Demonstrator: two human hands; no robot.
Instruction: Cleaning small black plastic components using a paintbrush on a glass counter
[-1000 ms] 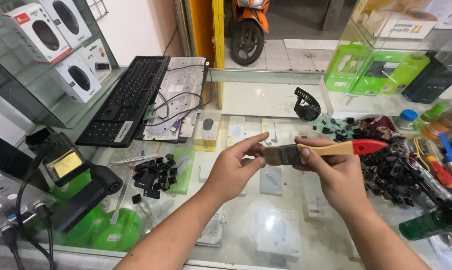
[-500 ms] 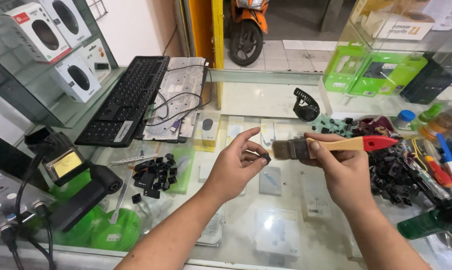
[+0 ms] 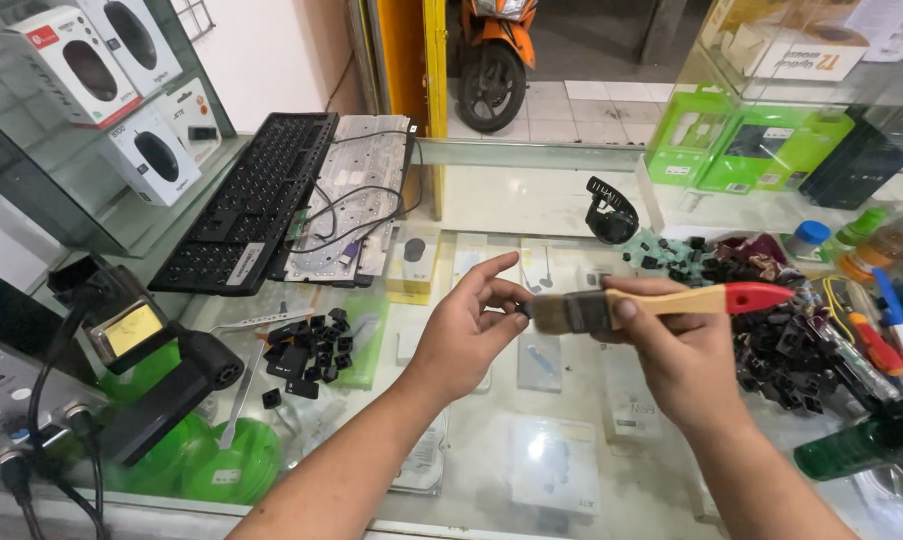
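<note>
My right hand (image 3: 677,350) grips a small paintbrush (image 3: 662,303) with a wooden handle and a red end, held level over the glass counter (image 3: 492,450). Its dark bristles point left and meet the fingertips of my left hand (image 3: 467,330). Between thumb and forefinger that hand pinches a small black keycap (image 3: 523,309), right at the bristle tips. Both hands hover mid-counter, a little above the glass.
A pile of black keycaps (image 3: 307,350) lies left of my hands; a larger heap (image 3: 772,330) lies right. A stripped black keyboard frame (image 3: 257,200) and its backplate (image 3: 357,195) rest at the back left. Soldering gear (image 3: 122,350) stands left, pens and bottles right, a motorbike (image 3: 497,60) outside.
The brush has shifted slightly, its bristles stroking against the keycap in my left fingers. Both hands stay in nearly the same place above the counter.
</note>
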